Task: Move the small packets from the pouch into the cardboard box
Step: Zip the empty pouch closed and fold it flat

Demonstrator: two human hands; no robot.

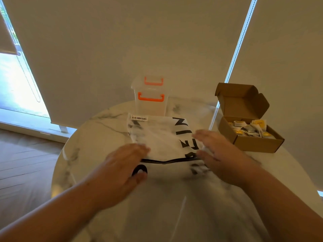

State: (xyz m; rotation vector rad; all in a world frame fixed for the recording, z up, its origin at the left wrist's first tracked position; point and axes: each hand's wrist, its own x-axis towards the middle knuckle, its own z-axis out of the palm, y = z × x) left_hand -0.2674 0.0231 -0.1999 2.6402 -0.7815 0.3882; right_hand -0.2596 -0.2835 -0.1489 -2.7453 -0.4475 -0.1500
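The translucent white pouch (162, 137) is laid flat on the marble table (97, 137), its black zip edge (167, 161) turned towards the person. Large black letters "N", "I", "E" can be read along its right side, and a barcode label (139, 118), too small to be read, is stuck at its far left corner. The left hand (120, 172) and right hand (215, 154) are spread at its near corners, each grip released with fingers straight, though blurred. The small packets (250, 128), yellow and white, are heaped in the open cardboard box (258, 144) at the right, and a clear plastic container (150, 107) with orange latches (151, 98) is stood behind the pouch.
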